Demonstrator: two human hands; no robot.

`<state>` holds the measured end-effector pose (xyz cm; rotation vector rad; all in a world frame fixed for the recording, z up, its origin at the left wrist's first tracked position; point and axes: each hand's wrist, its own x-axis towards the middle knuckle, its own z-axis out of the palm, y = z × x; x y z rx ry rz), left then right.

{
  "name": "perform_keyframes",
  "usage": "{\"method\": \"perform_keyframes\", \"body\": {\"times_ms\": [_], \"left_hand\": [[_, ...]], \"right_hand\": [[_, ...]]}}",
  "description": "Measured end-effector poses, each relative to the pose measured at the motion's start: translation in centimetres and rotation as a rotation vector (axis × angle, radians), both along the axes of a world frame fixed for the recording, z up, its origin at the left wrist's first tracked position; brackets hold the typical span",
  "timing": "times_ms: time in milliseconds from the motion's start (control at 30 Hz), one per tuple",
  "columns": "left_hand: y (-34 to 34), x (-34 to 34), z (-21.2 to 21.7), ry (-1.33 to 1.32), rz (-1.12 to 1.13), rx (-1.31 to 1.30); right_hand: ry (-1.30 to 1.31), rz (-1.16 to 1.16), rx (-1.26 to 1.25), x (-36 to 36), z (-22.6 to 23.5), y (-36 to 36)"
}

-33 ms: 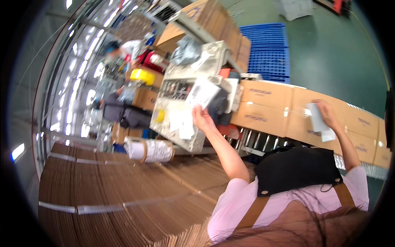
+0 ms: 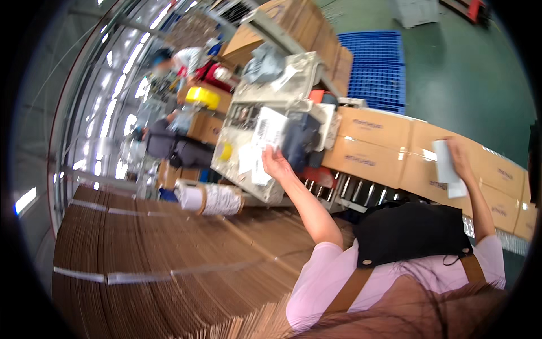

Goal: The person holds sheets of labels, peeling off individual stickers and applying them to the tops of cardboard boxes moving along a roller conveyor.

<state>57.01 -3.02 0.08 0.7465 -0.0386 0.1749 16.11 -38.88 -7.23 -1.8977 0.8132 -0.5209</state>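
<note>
My left hand point(image 2: 276, 164) is closed in a pinch on the lower end of a white printed label sheet point(image 2: 270, 125), held above a cluttered pale workbench point(image 2: 230, 182). Other white papers point(image 2: 259, 171) lie just beyond the fingers. To the right, my right hand point(image 2: 462, 160) grips pale slips of paper point(image 2: 445, 163) over a row of cardboard boxes point(image 2: 373, 134); part of its fingers is hidden behind the slips. A dark blue device point(image 2: 301, 138) stands on the conveyor side of the bench, close to the label sheet.
The boxes rest on a roller conveyor point(image 2: 364, 195). Stacked flat cardboard point(image 2: 186, 254) fills the lower left, with a wrapped roll point(image 2: 220, 202) on top. Yellow tape point(image 2: 202, 98) and a grey bag point(image 2: 264, 63) lie farther off. Two people work at the left; a blue pallet point(image 2: 375, 70) is behind.
The label sheet in my left hand has tilted more upright. The surroundings have shifted slightly rightward in the view. Both hands keep their papers.
</note>
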Motion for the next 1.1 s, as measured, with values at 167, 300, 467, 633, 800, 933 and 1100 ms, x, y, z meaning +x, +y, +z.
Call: {"method": "perform_keyframes", "body": {"times_ms": [167,300,467,633,800,933,1100], "left_hand": [[9.4,3.2,1.9,0.064,0.458,0.156],[12.1,5.5,-2.5,0.331,0.531,0.363],[2.5,-5.0,-1.0,-0.012,0.752,0.978],[-15.5,-21.3,-5.0,-0.026,-0.973,0.715],[-25.4,-34.8,-23.1,0.562,-1.595,0.749],[-28.6,-37.4,-19.3,0.342,-1.710,0.996],[-28.0,-38.0,-17.1,0.293,-1.723,0.801]], "right_hand": [[-0.198,-0.471,0.345,-5.9,-10.3,-4.9],[0.030,-0.490,0.065,-11.1,-15.6,-8.3],[0.008,-0.644,0.225,-13.5,-15.7,-6.6],[-0.108,-0.615,0.446,-11.9,-15.2,-3.7],[0.074,-0.657,0.244,-12.3,-16.2,-2.9],[0.242,-0.631,0.061,-8.8,-14.4,-1.6],[0.109,-0.592,0.200,-8.6,-14.0,-1.4]]}}
